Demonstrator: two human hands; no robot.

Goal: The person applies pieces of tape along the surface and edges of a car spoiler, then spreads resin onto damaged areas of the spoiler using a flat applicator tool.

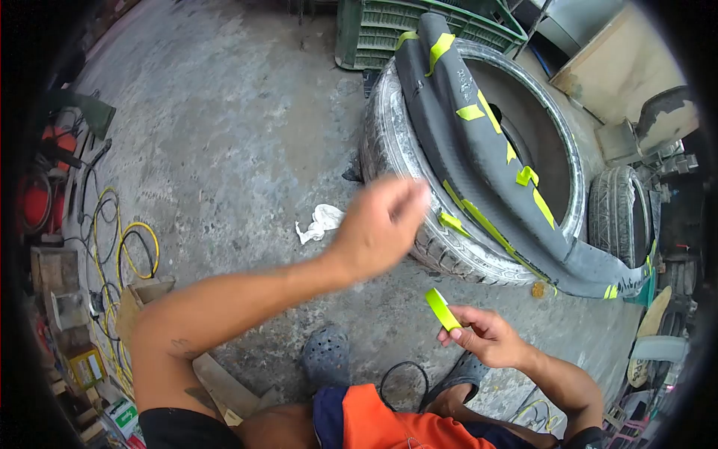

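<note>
The yellow-green tape (pixel 442 310), a narrow, smooth ring, is being gripped between thumb and fingers of the right hand (pixel 490 338), near the tire's (pixel 467 262) near edge. The left hand (pixel 381 228), blurred and half curled, is being held by the tire's left edge; whether anything is being pinched cannot be made out. A long, dark, scuffed panel (pixel 486 176), patched with yellow-green strips (pixel 470 112), is being supported across the tire. Beyond the far edge, a green crate (pixel 370 34) is being partly hidden, its contents indistinct.
</note>
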